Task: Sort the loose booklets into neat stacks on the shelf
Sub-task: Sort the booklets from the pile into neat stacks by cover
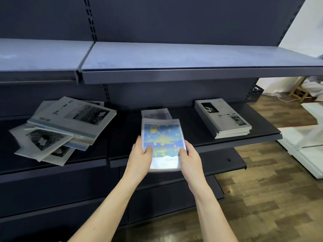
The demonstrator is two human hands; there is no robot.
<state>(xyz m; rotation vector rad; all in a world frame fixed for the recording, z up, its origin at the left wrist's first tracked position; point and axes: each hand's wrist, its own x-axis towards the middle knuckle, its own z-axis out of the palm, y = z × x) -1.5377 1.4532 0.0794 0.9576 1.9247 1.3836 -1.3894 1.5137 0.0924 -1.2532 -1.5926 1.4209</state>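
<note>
Dark metal shelf [227, 119] ahead, wood floor off right. Both my hands on blue starry booklets [163, 140]: left hand [139, 158] and right hand [190, 158] each pinch side edge, thumbs on cover, bundle over shelf's front lip, mid-bay. Neat grey stack [225, 117] sits right; messy pile [64, 126] left, unsorted. Plan: tap edges flush, slide bundle back, square with front lip, apart from grey stack. Blurred booklet [155, 113] behind — align over it.
</note>
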